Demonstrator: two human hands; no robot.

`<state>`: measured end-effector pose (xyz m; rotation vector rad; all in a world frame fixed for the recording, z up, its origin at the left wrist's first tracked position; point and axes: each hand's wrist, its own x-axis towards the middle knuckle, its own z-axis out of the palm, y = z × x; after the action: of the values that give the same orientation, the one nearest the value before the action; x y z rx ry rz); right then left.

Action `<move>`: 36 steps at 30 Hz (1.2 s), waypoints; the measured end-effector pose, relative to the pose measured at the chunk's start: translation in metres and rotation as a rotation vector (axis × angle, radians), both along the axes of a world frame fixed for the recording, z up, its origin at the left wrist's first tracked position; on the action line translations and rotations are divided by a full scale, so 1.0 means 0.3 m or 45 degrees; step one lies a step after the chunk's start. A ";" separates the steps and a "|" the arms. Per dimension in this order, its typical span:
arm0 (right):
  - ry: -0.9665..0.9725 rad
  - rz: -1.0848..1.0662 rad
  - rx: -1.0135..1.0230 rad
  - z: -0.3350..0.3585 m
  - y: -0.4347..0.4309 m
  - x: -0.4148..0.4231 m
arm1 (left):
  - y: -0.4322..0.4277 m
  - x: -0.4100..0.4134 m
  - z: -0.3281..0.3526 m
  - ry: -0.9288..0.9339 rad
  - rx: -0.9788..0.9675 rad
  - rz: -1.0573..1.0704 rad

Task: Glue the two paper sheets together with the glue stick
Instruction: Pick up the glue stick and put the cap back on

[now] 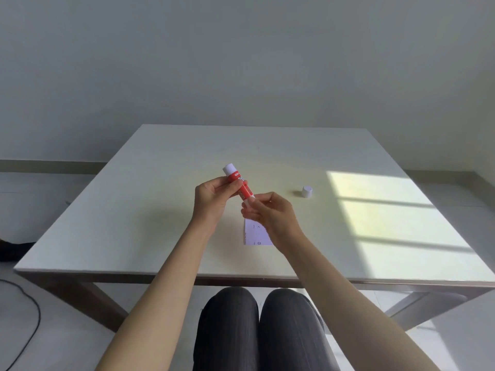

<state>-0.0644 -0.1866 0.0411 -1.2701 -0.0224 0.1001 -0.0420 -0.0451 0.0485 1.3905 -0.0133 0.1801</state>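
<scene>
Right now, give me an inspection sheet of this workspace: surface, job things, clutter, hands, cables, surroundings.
Surface: pale table, bare except for the job's things, with a sunlit window patch on the right.
Job's things: red glue stick, uncapped and held tilted above the table; white cap standing apart on the right; paper flat under the right hand, sheet count unclear.
Clutter: nothing seen.
Hands: left hand grips the stick's body; right hand pinches its lower end.
Cables: black cable on the floor, left.
Surroundings: plain wall, pale floor, person's knees under the table.
</scene>
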 end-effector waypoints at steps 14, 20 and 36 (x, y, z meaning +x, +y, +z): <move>-0.334 -0.300 -2.066 -0.081 -0.286 0.232 | 0.099 -0.012 0.000 -0.215 1.046 0.229; -0.350 -0.266 -1.916 -0.122 -0.357 0.256 | 0.074 -0.024 0.003 -0.256 1.232 0.241; -0.509 -0.105 -0.708 0.057 -0.133 0.066 | -0.007 -0.040 0.041 -0.334 1.299 0.217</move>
<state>-0.0445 -0.2263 0.0581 -1.8279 -0.3032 -0.2367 -0.0539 -0.0472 0.0609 2.3756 -0.2320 0.5477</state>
